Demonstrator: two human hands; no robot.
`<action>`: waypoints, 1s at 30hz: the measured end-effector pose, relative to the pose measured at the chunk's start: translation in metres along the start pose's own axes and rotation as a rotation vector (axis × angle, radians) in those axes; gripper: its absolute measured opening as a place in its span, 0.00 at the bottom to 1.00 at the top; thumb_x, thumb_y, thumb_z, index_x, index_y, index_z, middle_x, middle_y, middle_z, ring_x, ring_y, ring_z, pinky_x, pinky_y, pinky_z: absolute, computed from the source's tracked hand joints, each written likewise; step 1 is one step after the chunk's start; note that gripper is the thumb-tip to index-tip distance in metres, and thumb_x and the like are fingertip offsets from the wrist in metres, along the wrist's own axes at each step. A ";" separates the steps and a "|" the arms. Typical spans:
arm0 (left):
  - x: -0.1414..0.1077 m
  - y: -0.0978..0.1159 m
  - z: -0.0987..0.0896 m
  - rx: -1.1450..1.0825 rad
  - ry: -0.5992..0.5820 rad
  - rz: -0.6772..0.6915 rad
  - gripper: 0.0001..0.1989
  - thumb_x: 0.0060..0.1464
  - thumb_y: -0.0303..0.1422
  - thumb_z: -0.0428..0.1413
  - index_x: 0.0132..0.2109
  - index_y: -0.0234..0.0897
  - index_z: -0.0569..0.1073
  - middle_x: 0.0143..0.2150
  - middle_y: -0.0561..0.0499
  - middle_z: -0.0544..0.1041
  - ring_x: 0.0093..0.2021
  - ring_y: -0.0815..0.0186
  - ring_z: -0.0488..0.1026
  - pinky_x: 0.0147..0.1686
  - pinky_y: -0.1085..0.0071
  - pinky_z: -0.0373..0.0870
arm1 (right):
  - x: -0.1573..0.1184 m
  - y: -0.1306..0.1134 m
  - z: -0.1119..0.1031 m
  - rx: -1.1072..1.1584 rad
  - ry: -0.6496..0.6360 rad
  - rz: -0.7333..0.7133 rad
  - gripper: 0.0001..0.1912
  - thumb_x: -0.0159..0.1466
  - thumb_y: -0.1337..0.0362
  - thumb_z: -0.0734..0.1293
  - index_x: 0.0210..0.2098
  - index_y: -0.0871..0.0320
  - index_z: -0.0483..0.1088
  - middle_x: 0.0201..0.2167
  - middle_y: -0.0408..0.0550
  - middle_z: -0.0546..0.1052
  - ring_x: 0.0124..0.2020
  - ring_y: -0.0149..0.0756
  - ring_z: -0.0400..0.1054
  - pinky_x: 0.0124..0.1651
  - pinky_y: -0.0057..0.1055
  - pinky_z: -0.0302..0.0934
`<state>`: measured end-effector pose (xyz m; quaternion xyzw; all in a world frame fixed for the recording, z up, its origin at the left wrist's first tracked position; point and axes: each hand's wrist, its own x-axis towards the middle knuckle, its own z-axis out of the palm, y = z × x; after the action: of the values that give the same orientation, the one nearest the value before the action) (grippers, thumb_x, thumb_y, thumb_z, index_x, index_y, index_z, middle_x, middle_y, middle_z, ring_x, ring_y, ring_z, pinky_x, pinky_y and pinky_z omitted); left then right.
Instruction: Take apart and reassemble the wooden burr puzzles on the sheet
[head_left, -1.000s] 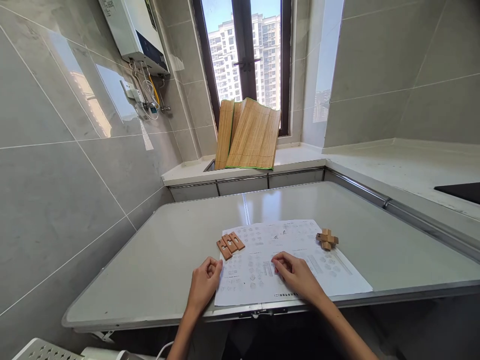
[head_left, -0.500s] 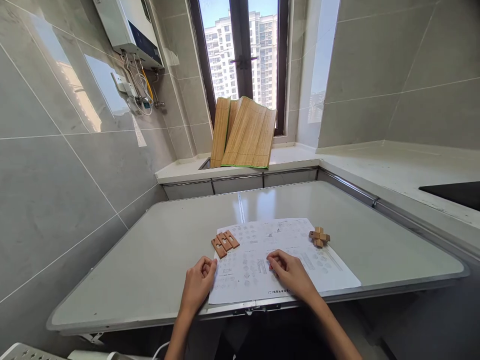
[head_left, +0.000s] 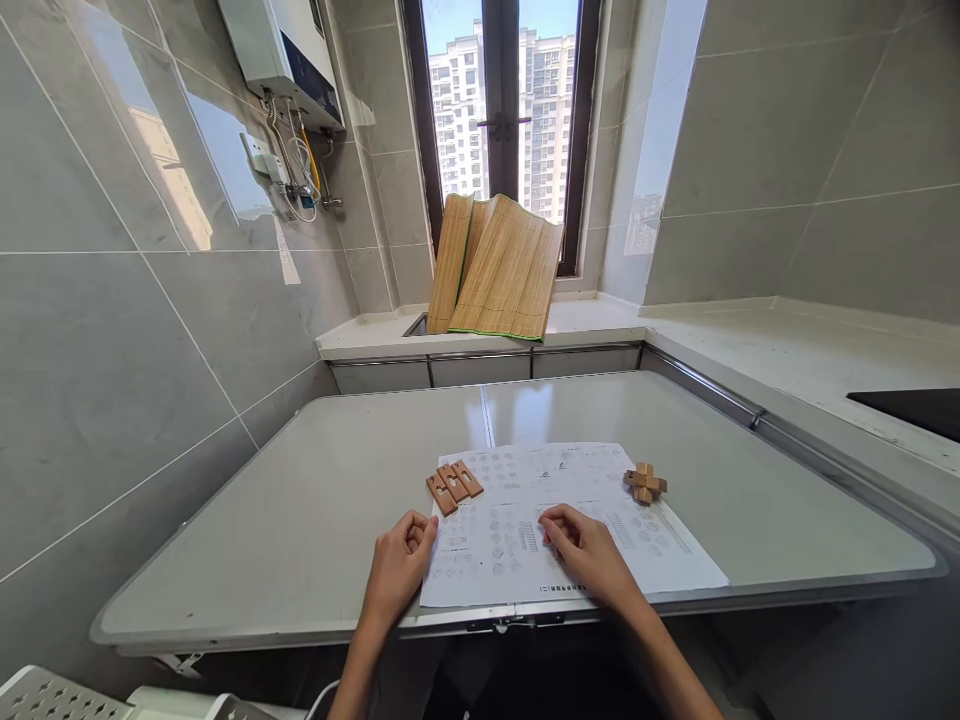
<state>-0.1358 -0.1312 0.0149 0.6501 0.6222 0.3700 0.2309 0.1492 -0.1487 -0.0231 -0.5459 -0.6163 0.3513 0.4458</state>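
My left hand (head_left: pixel 401 560) rests at the left edge of a printed paper sheet (head_left: pixel 517 590), its fingers curled into a loose fist with nothing seen in it. On the sheet lies my right hand (head_left: pixel 589 550), fingers bent and closed, holding nothing that shows. Just beyond my left hand, three flat wooden pieces with cut-out holes (head_left: pixel 454 484) lie side by side, overlapping the paper's edge. Farther from my right hand, an interlocking wooden burr puzzle (head_left: pixel 645 484) sits assembled at the sheet's right edge. Small diagrams and text cover the paper.
The white folding table (head_left: pixel 285 540) has a seam down its middle and a metal latch (head_left: pixel 501 626) at the front edge. Behind it, a folded bamboo mat (head_left: pixel 506 270) leans against the window on a white counter (head_left: pixel 750 340). A water heater (head_left: pixel 281 60) hangs at left.
The view has shifted slightly, so the scene sits a little farther right. My hands, the paper and the wooden pieces keep their places.
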 end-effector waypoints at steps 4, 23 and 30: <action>0.000 -0.002 -0.001 -0.011 -0.007 0.008 0.21 0.58 0.51 0.52 0.27 0.39 0.67 0.21 0.58 0.60 0.23 0.68 0.55 0.26 0.73 0.55 | 0.000 0.000 0.001 -0.001 -0.001 -0.006 0.22 0.67 0.43 0.62 0.38 0.54 0.75 0.28 0.46 0.79 0.28 0.39 0.69 0.34 0.33 0.62; -0.001 -0.003 -0.001 -0.020 -0.015 -0.005 0.22 0.58 0.53 0.51 0.28 0.40 0.67 0.22 0.58 0.61 0.24 0.68 0.57 0.26 0.74 0.55 | 0.003 0.010 -0.010 0.143 0.080 -0.008 0.22 0.67 0.43 0.64 0.42 0.56 0.74 0.30 0.46 0.77 0.27 0.37 0.69 0.34 0.33 0.65; -0.001 -0.002 -0.001 -0.032 -0.016 -0.003 0.21 0.57 0.52 0.52 0.28 0.39 0.68 0.22 0.57 0.62 0.24 0.68 0.58 0.27 0.74 0.56 | 0.005 0.045 -0.065 0.169 0.513 0.029 0.26 0.63 0.40 0.67 0.45 0.57 0.72 0.26 0.44 0.74 0.24 0.34 0.66 0.30 0.31 0.63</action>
<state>-0.1376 -0.1320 0.0142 0.6485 0.6152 0.3743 0.2467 0.2255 -0.1398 -0.0402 -0.5868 -0.4437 0.2582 0.6262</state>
